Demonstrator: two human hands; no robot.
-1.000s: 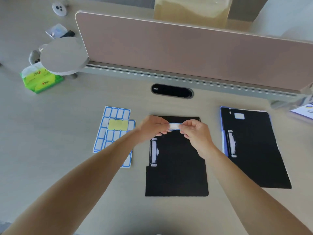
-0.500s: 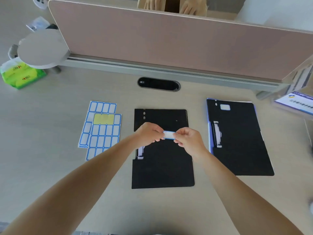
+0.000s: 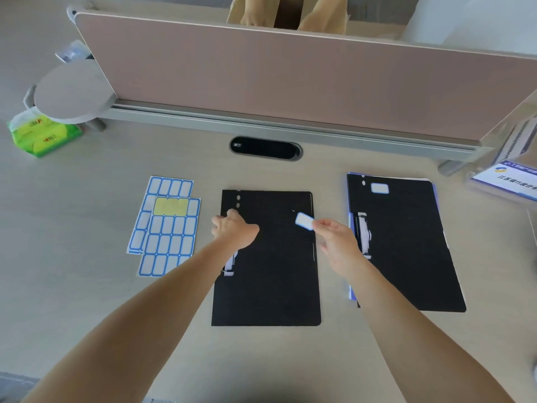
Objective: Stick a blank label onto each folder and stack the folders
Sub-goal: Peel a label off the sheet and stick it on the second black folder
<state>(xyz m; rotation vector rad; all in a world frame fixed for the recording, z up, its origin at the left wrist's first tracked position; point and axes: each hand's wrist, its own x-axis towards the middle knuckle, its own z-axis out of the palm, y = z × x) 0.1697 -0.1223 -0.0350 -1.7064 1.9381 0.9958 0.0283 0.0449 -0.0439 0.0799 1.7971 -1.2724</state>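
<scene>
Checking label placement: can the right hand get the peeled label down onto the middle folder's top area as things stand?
Probably yes. The right hand pinches the label just above the middle folder, whose upper right is bare; the left hand rests at its left edge, out of the way.

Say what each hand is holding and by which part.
The right hand pinches a blank label by its lower right end. The left hand holds nothing visible; it rests on the middle folder.

Green tissue pack, round grey tray, pink desk divider, oval cable port

label sheets L | middle folder ctr | labelled folder R | divider behind
</scene>
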